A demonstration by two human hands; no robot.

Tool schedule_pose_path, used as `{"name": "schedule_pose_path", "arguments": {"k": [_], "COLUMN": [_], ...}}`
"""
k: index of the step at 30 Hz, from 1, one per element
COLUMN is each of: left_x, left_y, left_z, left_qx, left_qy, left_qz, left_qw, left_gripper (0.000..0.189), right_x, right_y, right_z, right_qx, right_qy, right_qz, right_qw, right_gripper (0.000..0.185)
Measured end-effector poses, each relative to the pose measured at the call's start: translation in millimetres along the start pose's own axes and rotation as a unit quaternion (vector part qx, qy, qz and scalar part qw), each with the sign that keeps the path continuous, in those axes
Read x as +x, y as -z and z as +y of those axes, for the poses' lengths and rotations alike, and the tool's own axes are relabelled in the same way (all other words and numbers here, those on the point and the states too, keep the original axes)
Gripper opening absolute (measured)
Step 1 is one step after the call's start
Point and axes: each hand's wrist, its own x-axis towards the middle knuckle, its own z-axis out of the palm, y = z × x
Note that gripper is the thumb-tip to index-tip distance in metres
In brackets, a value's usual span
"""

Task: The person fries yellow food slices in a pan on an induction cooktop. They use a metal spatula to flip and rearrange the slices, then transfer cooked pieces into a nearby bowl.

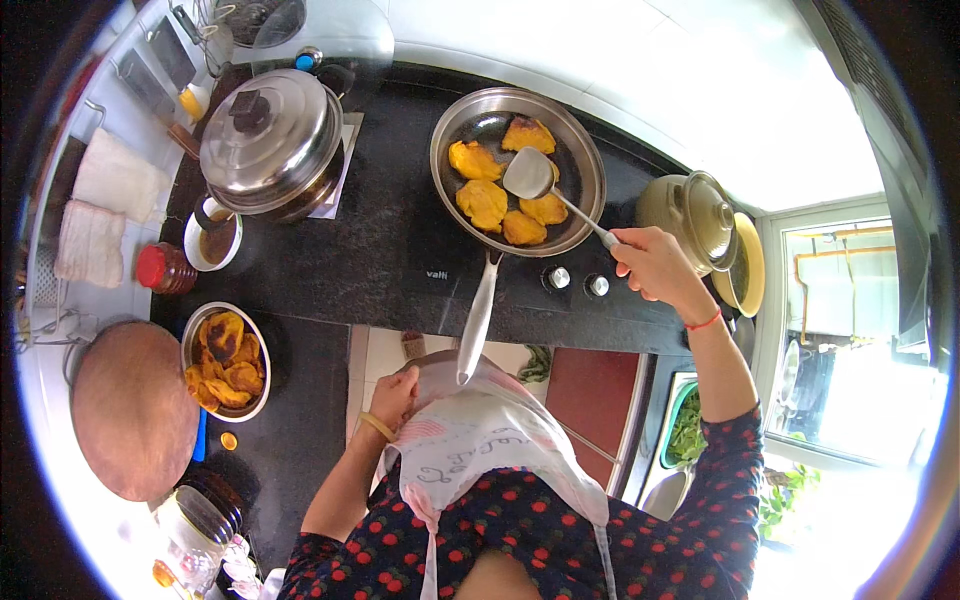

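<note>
A frying pan [592, 225] sits on the black cooktop with several golden-yellow patties [481, 205] in it. My right hand [649, 262] grips the handle of a metal spatula [528, 172]. The spatula's blade is over the middle of the pan and partly hides a patty beneath it. Toward me points the pan's pale handle [478, 322], with no hand on it. My left hand [394, 399] rests curled against the apron [480, 442], left of that handle; whether its fingers pinch the cloth is hidden.
Left of the pan stands a lidded steel pot [270, 142]. Nearby are a bowl of dark sauce [217, 244], a red-lidded jar [166, 268] and a bowl of browned patties [226, 361]. A round board [135, 412] leans at the left wall. A lidded casserole [682, 217] stands right.
</note>
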Motion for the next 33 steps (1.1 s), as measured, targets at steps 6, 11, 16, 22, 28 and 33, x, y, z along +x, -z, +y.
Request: {"name": "schedule_pose_path", "arguments": {"k": [6, 11, 16, 22, 28, 33], "left_x": [-8.4, 2.6, -9.1, -6.6, 16.8, 8.4], "left_y": [2.3, 11.8, 15.0, 4.9, -3.8, 8.4], "left_z": [3.7, -9.8, -6.9, 3.2, -0.1, 8.8], "left_qx": [0.009, 0.013, -0.009, 0.027, 0.05, 0.095], "left_qy": [0.0, -0.023, -0.011, -0.019, -0.067, -0.053], "left_qz": [-0.03, -0.013, 0.0, -0.002, -0.047, -0.04], "left_qw": [1.0, 1.0, 1.0, 0.999, 0.995, 0.993], "left_gripper": [0.049, 0.05, 0.052, 0.052, 0.052, 0.052], "right_x": [44.4, 68.3, 49.0, 15.3, 5.3, -28.2], "right_y": [2.8, -25.0, -28.5, -75.0, -178.8, -169.9], "right_z": [6.1, 38.2, 49.1, 32.2, 9.6, 20.4], "right_qx": [0.102, 0.302, 0.387, 0.34, -0.194, -0.163], "right_qy": [-0.053, -0.042, -0.038, 0.005, 0.216, 0.285], "right_qz": [-0.091, -0.163, -0.151, 0.023, 0.304, 0.301], "right_qw": [0.989, 0.938, 0.909, 0.94, 0.907, 0.895], "right_gripper": [0.026, 0.031, 0.038, 0.039, 0.061, 0.06]}}
